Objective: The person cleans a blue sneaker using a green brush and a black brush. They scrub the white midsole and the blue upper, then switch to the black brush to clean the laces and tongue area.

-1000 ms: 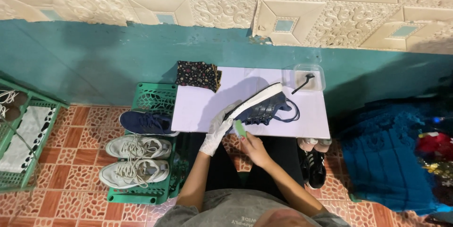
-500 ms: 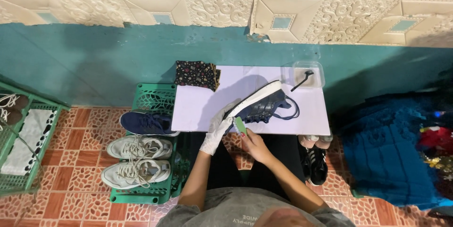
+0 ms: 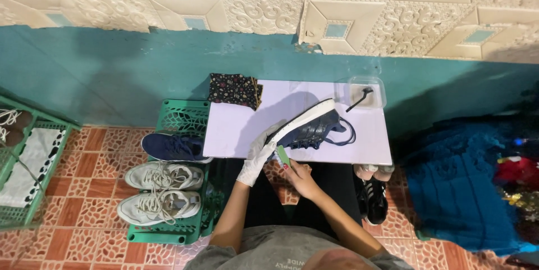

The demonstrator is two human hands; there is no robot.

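near the frame's centre, a dark sneaker (image 3: 311, 128) lies tilted on a white table (image 3: 236, 129), its long axis running lower left to upper right. the gloved left hand (image 3: 259, 155) closes around its lower-left end. just below, the bare right hand (image 3: 297, 175) pinches a small green brush (image 3: 283, 155) touching the sole.

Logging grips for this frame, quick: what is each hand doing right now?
Left hand, gloved: closed on the heel of the dark sneaker.
Right hand, bare: closed on a small green brush.
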